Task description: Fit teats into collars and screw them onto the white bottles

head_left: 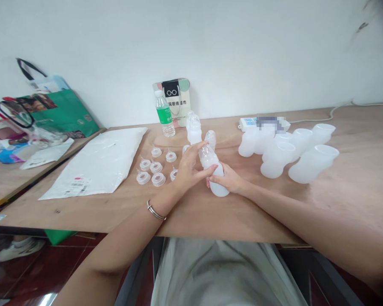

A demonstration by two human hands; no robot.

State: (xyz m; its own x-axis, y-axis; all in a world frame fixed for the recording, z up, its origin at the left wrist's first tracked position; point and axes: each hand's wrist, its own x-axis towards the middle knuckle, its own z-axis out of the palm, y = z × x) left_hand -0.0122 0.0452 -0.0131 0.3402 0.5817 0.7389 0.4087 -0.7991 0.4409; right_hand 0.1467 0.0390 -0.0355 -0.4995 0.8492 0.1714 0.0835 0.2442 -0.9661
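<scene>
A frosted white baby bottle (220, 188) with a clear domed cap tilts away from me above the table, held in both hands. My left hand (189, 170) is closed around its upper part, fingers over the cap and thumb against the side. Around the lower body wraps my right hand (230, 178). Left of the hands lie several clear collars with nipples (158, 179), partly hidden by my left hand. Just beyond stand capped baby bottles (195, 131) and a clear cap (211, 138). At the right, several open bottle bodies (276, 161) form a cluster.
A white mailing bag (98, 161) lies flat on the wooden table (191, 221). Against the wall are a water bottle (165, 117) and a paper bag (181, 95). A white box (250, 123) with a cable sits behind the bottle bodies. Green bag (67, 112) at far left.
</scene>
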